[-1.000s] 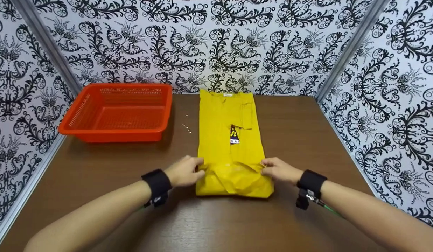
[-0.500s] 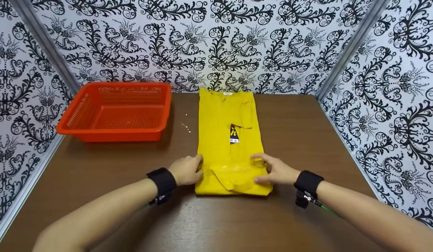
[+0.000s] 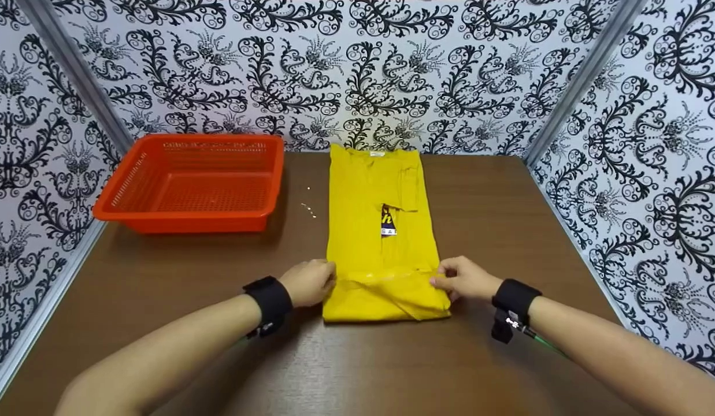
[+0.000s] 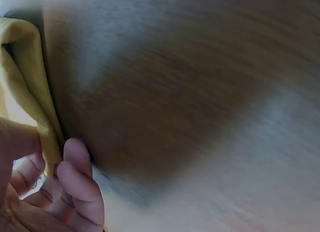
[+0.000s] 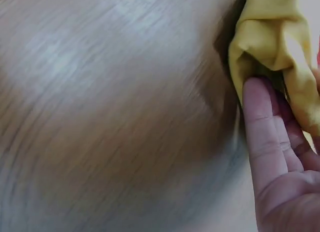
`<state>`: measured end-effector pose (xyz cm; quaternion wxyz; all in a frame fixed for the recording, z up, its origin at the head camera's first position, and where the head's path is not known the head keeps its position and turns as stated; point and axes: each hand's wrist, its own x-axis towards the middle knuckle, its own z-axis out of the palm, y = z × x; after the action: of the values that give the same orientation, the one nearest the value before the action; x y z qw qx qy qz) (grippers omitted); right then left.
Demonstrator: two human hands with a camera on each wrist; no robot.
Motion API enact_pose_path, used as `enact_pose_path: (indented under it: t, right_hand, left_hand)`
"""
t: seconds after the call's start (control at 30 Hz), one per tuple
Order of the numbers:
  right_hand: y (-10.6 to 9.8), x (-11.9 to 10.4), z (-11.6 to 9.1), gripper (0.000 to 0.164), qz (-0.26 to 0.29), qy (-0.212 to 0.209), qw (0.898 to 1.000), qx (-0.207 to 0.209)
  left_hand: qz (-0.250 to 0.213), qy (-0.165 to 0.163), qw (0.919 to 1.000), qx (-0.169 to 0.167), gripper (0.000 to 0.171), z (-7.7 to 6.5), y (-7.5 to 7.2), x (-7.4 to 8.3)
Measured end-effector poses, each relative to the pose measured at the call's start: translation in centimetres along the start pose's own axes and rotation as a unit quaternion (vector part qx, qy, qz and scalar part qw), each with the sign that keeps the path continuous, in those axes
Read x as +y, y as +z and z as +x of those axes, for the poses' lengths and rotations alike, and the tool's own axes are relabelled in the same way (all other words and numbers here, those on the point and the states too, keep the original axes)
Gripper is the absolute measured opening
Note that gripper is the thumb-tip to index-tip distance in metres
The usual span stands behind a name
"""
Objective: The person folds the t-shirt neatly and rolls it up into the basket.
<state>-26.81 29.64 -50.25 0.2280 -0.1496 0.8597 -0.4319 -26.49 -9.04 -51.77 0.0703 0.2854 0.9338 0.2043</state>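
A yellow shirt (image 3: 357, 231) lies lengthwise on the table, its collar end at the back and its near end folded up over itself. Part of a dark printed logo (image 3: 387, 221) shows on its front. My left hand (image 3: 308, 283) pinches the fold's left edge; in the left wrist view cloth sits between thumb and curled fingers (image 4: 82, 192). At the right edge my right hand (image 3: 470, 280) holds the folded cloth between thumb and fingers. The right wrist view shows a fingertip (image 5: 257, 95) tucked into the fold, the thumb partly hidden by cloth.
An orange perforated plastic basket (image 3: 184, 217) stands at the back left of the brown table (image 3: 380, 370). Small pale specks (image 3: 309, 211) lie between basket and shirt. Patterned walls (image 3: 288, 69) enclose the back and sides.
The folded near end has become flatter. My right hand loosened over the fold half a second ago, then moved right and took its right edge. My left hand has stayed at the left edge.
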Motion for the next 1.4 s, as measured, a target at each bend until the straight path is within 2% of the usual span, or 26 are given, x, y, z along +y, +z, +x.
enact_pose_path:
  t: [0.07,0.13,0.23,0.33,0.43,0.5,0.57,0.63,0.7,0.77,0.87,0.97,1.03,1.1,1.17,1.23,1.33,1.4]
  right_hand:
    - [0.1,0.2,0.0,0.024,-0.001,0.018,1.000,0.018]
    - [0.5,0.3,0.0,0.025,-0.027,0.025,0.999,0.037]
    - [1.2,0.2,-0.1,0.023,-0.112,0.011,0.991,0.072]
    - [1.9,-0.1,-0.4,0.021,-0.208,-0.035,0.971,0.115]
    - [2.6,-0.6,-0.7,0.021,-0.289,-0.120,0.940,0.138]
    - [3.0,-0.9,-1.0,0.024,-0.332,-0.194,0.914,0.130]
    - [3.4,-1.2,-1.4,0.025,-0.368,-0.254,0.889,0.101]
    - [3.7,-1.5,-2.0,0.024,-0.401,-0.282,0.869,0.061]
    - [3.9,-1.7,-2.6,0.039,-0.429,-0.281,0.858,0.022]
    - [4.1,-1.7,-3.1,0.057,-0.456,-0.259,0.851,-0.006]
    - [4.4,-1.5,-3.4,0.065,-0.486,-0.230,0.843,-0.011]
    - [4.7,-1.2,-3.5,0.057,-0.491,-0.220,0.843,0.003]
    - [4.8,-1.1,-3.5,0.050,-0.482,-0.222,0.848,0.013]
    - [4.8,-1.1,-3.6,0.043,-0.465,-0.228,0.855,0.023]
    - [4.7,-1.2,-3.6,0.040,-0.442,-0.229,0.867,0.029]
    - [4.4,-1.4,-3.8,0.036,-0.411,-0.229,0.882,0.030]
    - [3.8,-1.6,-3.9,0.024,-0.353,-0.215,0.910,0.022]
    - [3.4,-1.8,-3.9,0.014,-0.308,-0.205,0.929,0.017]
  left_hand:
    - [0.008,0.000,1.0000,0.004,0.010,0.0,0.0,0.1]
    - [0.034,0.005,0.9992,0.020,0.012,0.1,0.1,0.4]
    - [0.080,0.030,0.9949,0.054,0.011,-0.1,0.0,1.2]
    - [0.129,0.088,0.9853,0.070,0.010,-0.5,0.1,2.3]
    - [0.163,0.160,0.9722,0.051,0.014,-1.2,0.4,3.4]
    - [0.179,0.187,0.9657,0.026,0.024,-1.9,0.7,4.1]
    - [0.199,0.196,0.9601,-0.001,0.034,-2.6,1.0,4.6]
    - [0.218,0.193,0.9564,-0.024,0.040,-3.1,1.2,5.0]
    - [0.233,0.192,0.9528,-0.033,0.043,-3.4,1.4,5.3]
    - [0.251,0.194,0.9480,-0.031,0.042,-3.6,1.5,5.3]
    - [0.277,0.198,0.9402,-0.006,0.038,-3.8,1.6,5.2]
    - [0.288,0.207,0.9345,0.030,0.024,-3.7,1.7,4.8]
    - [0.283,0.216,0.9332,0.048,0.015,-3.6,1.8,4.5]
    - [0.265,0.227,0.9355,0.054,0.012,-3.4,1.7,4.3]
    - [0.231,0.229,0.9447,0.044,0.015,-3.2,1.4,4.2]
    - [0.182,0.218,0.9585,0.019,0.020,-3.1,1.0,4.2]
    - [0.093,0.179,0.9792,-0.022,0.025,-2.9,0.2,4.3]
    - [0.036,0.151,0.9870,-0.042,0.028,-2.7,-0.4,4.4]
